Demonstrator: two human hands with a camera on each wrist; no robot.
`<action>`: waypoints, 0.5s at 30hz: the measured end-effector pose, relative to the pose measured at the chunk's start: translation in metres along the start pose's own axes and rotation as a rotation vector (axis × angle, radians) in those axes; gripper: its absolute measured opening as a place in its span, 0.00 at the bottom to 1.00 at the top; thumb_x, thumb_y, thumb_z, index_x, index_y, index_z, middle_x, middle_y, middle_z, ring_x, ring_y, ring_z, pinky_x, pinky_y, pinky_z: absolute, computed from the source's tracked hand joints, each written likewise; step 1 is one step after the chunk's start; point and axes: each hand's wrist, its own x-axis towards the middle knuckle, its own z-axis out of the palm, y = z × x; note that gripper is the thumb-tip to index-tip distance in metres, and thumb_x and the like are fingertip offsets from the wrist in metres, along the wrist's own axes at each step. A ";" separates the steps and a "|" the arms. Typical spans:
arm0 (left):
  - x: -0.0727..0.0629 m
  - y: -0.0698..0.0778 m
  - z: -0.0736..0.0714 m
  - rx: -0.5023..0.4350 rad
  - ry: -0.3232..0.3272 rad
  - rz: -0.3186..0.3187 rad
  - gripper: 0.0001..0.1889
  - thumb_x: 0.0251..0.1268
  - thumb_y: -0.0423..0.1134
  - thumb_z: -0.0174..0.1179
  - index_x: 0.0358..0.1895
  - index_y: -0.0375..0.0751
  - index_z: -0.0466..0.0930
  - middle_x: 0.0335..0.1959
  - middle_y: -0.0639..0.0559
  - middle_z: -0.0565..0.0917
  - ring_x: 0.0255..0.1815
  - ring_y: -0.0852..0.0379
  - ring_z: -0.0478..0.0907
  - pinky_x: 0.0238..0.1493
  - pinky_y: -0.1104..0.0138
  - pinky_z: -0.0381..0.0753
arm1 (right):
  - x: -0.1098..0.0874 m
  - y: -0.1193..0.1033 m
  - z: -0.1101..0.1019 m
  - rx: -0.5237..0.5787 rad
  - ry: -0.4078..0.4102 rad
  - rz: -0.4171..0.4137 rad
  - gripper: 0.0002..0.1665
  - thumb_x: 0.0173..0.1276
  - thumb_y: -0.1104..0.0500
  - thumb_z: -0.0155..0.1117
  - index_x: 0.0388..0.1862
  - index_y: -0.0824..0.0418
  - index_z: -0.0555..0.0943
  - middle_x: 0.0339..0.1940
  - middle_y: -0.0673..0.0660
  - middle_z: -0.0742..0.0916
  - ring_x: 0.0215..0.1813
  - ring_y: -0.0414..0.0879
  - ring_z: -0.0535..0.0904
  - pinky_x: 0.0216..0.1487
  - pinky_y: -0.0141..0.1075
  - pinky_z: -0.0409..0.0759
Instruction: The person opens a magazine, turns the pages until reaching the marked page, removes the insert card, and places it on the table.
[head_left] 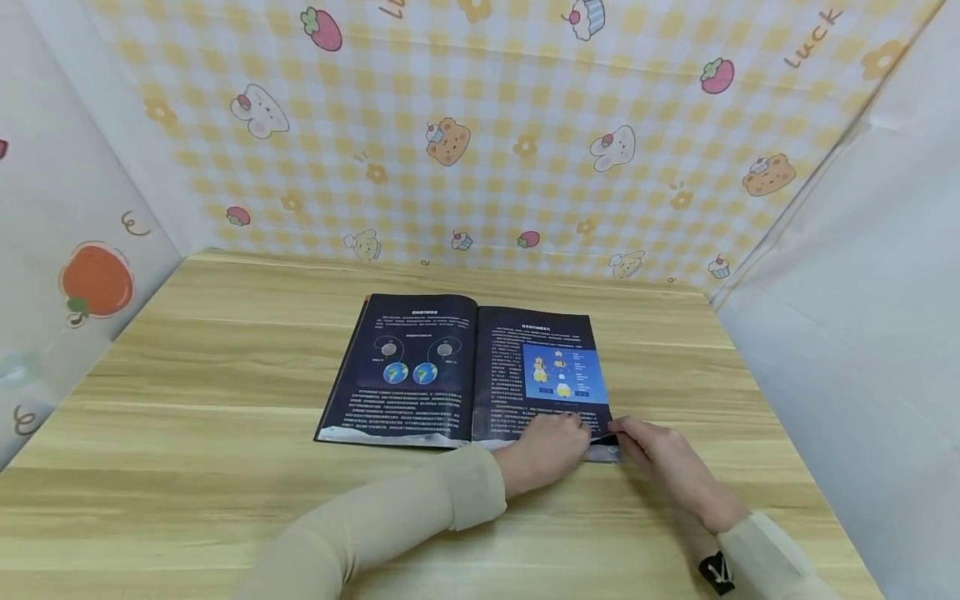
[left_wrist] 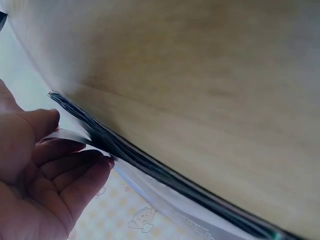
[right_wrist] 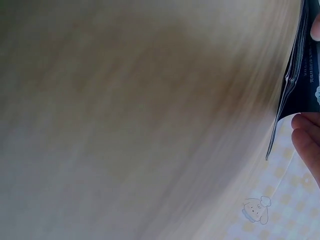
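An open magazine (head_left: 420, 375) with dark, printed pages lies on the table. At the lower edge of its right-hand page, my left hand (head_left: 546, 452) bends over the paper. In the left wrist view, the left hand (left_wrist: 50, 175) pinches a raised strip of page (left_wrist: 72, 135) between thumb and fingers. By the lower right corner my right hand (head_left: 671, 467) pinches the page's edge, which lifts a little. The right wrist view catches only part of the right hand's fingers (right_wrist: 306, 137), against the curled corner; the rest is outside the frame.
The wooden table (head_left: 187, 433) surrounds the magazine. A patterned cloth wall (head_left: 487, 200) rises behind it, with pale walls at the left and the right (head_left: 862, 292). A small black patch (head_left: 716, 573) shows by the right sleeve.
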 end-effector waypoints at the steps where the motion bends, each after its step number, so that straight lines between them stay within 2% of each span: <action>1: 0.001 0.000 0.000 0.008 0.001 0.001 0.08 0.63 0.42 0.57 0.41 0.47 0.83 0.35 0.56 0.84 0.33 0.62 0.81 0.27 0.71 0.81 | 0.000 0.000 0.000 -0.002 0.005 -0.006 0.15 0.56 0.74 0.65 0.39 0.58 0.81 0.36 0.52 0.89 0.38 0.46 0.86 0.36 0.33 0.83; 5: 0.002 0.001 0.000 0.027 -0.010 0.007 0.10 0.64 0.37 0.56 0.45 0.47 0.81 0.37 0.56 0.84 0.34 0.62 0.82 0.28 0.71 0.81 | -0.001 0.001 0.000 0.008 0.021 -0.014 0.16 0.55 0.75 0.65 0.40 0.59 0.81 0.38 0.53 0.89 0.39 0.47 0.86 0.37 0.33 0.84; 9: 0.003 0.000 0.000 0.016 -0.014 0.004 0.16 0.68 0.37 0.52 0.57 0.45 0.76 0.41 0.55 0.86 0.35 0.62 0.83 0.26 0.71 0.81 | -0.002 0.001 -0.001 0.009 0.055 -0.008 0.18 0.55 0.76 0.65 0.43 0.62 0.81 0.40 0.55 0.88 0.41 0.48 0.85 0.40 0.37 0.83; 12: 0.004 -0.003 -0.001 -0.013 -0.014 0.009 0.22 0.69 0.36 0.51 0.65 0.42 0.67 0.35 0.56 0.86 0.29 0.63 0.82 0.23 0.72 0.80 | -0.002 0.002 -0.002 -0.016 0.105 -0.001 0.19 0.54 0.75 0.66 0.44 0.64 0.80 0.39 0.57 0.88 0.39 0.49 0.85 0.39 0.39 0.83; 15: 0.004 -0.006 -0.001 -0.048 -0.007 0.023 0.27 0.67 0.33 0.52 0.69 0.40 0.60 0.26 0.56 0.84 0.20 0.63 0.77 0.20 0.72 0.78 | -0.002 0.003 -0.002 -0.038 0.147 0.001 0.18 0.51 0.75 0.68 0.43 0.66 0.80 0.37 0.58 0.88 0.37 0.50 0.86 0.36 0.40 0.83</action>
